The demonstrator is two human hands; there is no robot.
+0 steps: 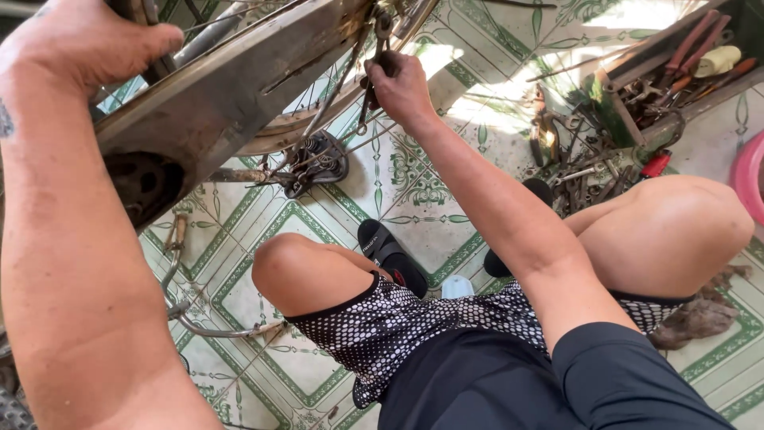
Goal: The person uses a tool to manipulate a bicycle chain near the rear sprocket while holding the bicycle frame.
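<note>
Two hands: left hand (87, 40) on the frame, right hand (402, 87) at the wheel. Two knees (298, 271). Two black sandals (390, 251). One wheel rim (294, 127). One metal guard (231, 80). One toolbox (676, 60), tools inside too jumbled to count. One pink basin (750, 171). One rag (700, 318). One red-handled tool (656, 163).

A dark metal wrench (374, 76) hangs upright against the worn bicycle wheel (302, 119), which tilts above the tiled floor beside a grimy chain guard (223, 87).
</note>
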